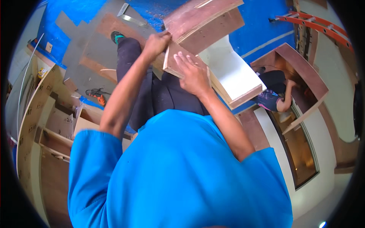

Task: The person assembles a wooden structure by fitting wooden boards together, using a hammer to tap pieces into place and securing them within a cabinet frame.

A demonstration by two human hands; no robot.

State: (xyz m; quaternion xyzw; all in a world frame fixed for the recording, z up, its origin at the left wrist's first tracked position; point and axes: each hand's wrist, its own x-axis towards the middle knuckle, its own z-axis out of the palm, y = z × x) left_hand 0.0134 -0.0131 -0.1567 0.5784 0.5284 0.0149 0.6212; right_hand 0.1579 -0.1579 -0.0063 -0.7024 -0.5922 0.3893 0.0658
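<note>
A reddish plywood assembly [213, 28] with raw layered edges stands in front of my knees. A white-faced panel [228, 64] joins it on the right. My right hand [194, 76] lies on the near plywood board with its fingers stretched out, palm against the wood. At the corner where this board meets the taller piece, my left hand [156, 45] is closed, its fingers curled close to the edge. What sits between those fingers, if anything, is too small to make out.
On the right, another person [273, 89] crouches inside a curved plywood frame [304, 68]. An orange ladder [319, 24] lies beyond. Sheets [81, 49] and a metal strip [131, 17] cover the blue floor. An orange-and-black tool [100, 98] rests left, near plywood shelving [34, 114].
</note>
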